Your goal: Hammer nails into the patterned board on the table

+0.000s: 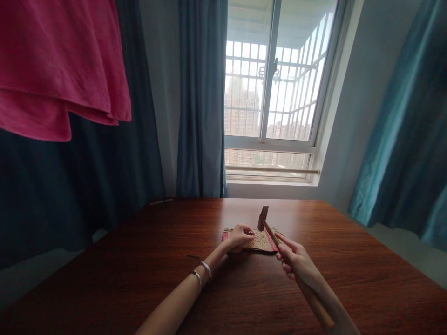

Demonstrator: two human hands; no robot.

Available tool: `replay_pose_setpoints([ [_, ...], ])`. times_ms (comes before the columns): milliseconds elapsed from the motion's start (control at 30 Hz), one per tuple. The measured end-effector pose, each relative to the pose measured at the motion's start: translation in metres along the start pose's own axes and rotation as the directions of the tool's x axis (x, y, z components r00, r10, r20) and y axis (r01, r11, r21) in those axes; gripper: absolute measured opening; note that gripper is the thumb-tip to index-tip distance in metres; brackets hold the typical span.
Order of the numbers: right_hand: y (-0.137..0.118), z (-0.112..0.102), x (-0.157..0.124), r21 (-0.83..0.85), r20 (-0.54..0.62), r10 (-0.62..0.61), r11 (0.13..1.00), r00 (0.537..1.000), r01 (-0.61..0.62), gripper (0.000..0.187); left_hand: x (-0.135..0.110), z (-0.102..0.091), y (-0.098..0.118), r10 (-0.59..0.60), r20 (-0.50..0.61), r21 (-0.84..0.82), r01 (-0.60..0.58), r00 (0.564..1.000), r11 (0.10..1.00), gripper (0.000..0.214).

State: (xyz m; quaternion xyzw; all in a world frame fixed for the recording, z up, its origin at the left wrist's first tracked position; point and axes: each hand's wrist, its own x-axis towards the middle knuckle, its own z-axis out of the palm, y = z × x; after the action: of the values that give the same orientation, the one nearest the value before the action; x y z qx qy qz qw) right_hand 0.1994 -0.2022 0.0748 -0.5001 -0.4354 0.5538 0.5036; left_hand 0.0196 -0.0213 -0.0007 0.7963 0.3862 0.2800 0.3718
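My right hand [292, 257] is wrapped round the wooden handle of a hammer [262, 220]. The hammer's metal head is raised above a flat, speckled tan piece with pink ends [262, 241], which looks like cardboard and lies on the table. Resting on the left part of that piece, my left hand [240, 236] has its thumb and fingers pinched together. Whatever sits between those fingertips is too small to make out. Two silver bangles [201, 274] circle the left wrist.
A thin dark stick-like item [193, 256] lies on the brown wooden table [146, 279], left of my left hand. Behind the table are a barred window [272, 93] and blue curtains [200, 102]. Pink cloth [63, 70] hangs at the upper left.
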Motion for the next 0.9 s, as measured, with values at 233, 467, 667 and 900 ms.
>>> replay_pose_setpoints([
  [233,0.003,0.001,0.001,-0.007,-0.007,0.016,1.000,1.000,-0.016,0.060,-0.003,-0.003,0.000,0.021,0.005,0.010,-0.021,1.000,1.000,0.028],
  [467,0.007,0.004,0.007,-0.003,0.001,0.024,1.000,1.000,-0.024,0.060,-0.001,0.001,-0.004,-0.009,-0.019,0.030,0.009,1.000,1.000,0.029],
  [667,0.003,0.011,0.007,0.001,0.016,0.017,1.000,1.000,-0.017,0.060,-0.002,0.002,0.000,0.012,-0.018,0.012,-0.012,1.000,1.000,0.028],
  [900,0.005,0.013,0.008,0.000,0.005,0.033,0.999,0.999,-0.033,0.060,-0.001,0.005,0.000,0.005,-0.034,0.013,-0.004,0.999,1.000,0.025],
])
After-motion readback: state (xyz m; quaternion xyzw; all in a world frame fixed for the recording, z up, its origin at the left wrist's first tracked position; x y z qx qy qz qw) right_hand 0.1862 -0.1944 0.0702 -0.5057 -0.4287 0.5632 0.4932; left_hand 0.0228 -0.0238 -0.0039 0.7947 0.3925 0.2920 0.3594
